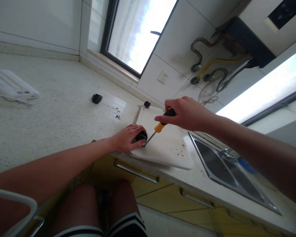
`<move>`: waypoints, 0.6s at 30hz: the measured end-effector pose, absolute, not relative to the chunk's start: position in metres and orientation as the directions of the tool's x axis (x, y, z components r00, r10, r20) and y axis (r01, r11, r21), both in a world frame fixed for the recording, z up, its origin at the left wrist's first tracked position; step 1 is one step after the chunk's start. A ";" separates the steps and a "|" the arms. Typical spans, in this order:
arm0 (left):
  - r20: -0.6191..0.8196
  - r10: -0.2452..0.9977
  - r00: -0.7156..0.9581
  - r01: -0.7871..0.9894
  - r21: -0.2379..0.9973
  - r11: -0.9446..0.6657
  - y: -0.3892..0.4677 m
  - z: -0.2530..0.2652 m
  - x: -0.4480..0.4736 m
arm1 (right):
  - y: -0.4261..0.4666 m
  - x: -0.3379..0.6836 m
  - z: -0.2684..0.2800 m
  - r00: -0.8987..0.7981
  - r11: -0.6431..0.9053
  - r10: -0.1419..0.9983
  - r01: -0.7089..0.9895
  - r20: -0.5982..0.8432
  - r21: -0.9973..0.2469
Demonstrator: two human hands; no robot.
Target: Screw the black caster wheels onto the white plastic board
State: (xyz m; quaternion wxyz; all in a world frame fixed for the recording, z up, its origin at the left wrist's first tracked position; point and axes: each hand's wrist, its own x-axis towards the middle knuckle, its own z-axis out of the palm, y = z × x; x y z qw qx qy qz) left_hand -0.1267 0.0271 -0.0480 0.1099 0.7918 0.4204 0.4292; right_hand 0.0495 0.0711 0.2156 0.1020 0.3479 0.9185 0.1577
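My right hand [180, 113] is closed around the black and yellow handle of a screwdriver [160, 127]. The shaft slants down to the left, and its tip meets the base of a black caster wheel [141, 135]. That caster sits at the near left corner of a white board [160, 148] lying on the counter. My left hand [128, 137] grips the caster, fingers over its far side and thumb at its near side. Another black caster [147, 104] stands at the board's far left corner. Small holes show at the board's near right corner.
A loose black caster [97, 98] and several small screws [117, 117] lie on the speckled counter [64, 108]. A white power bank [13, 85] with a cable is at the left. To the right is a steel sink [212, 161]. Drawer handles [136, 171] stick out below the counter edge.
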 end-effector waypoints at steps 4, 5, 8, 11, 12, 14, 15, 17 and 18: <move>0.589 0.756 0.285 0.568 0.531 -0.628 0.026 -0.048 -0.127 | 0.071 0.049 0.221 -0.780 0.828 0.560 0.535 -0.279 0.167; 0.591 0.755 0.285 0.568 0.530 -0.630 0.026 -0.048 -0.128 | 0.069 0.049 0.221 -0.791 0.837 0.543 0.536 -0.281 0.108; 0.596 0.750 0.287 0.564 0.528 -0.635 0.026 -0.049 -0.128 | 0.059 0.045 0.216 -0.743 0.753 0.656 0.633 -0.133 0.181; 0.599 0.746 0.292 0.559 0.526 -0.641 0.027 -0.049 -0.128 | 0.051 0.041 0.211 -0.725 0.687 0.687 0.628 -0.045 0.366; 0.599 0.745 0.293 0.558 0.526 -0.642 0.027 -0.049 -0.128 | 0.049 0.040 0.210 -0.757 0.724 0.650 0.587 -0.071 0.362; 0.597 0.747 0.293 0.556 0.529 -0.641 0.027 -0.049 -0.128 | 0.049 0.040 0.209 -0.824 0.822 0.549 0.504 -0.137 0.267; 0.596 0.749 0.291 0.557 0.531 -0.639 0.027 -0.048 -0.128 | 0.051 0.039 0.209 -0.838 0.839 0.529 0.492 -0.136 0.232; 0.590 0.755 0.285 0.562 0.535 -0.631 0.026 -0.048 -0.127 | 0.058 0.039 0.207 -0.808 0.792 0.584 0.546 -0.081 0.273; 0.587 0.758 0.283 0.566 0.537 -0.626 0.026 -0.047 -0.127 | 0.063 0.040 0.207 -0.776 0.743 0.629 0.588 -0.036 0.318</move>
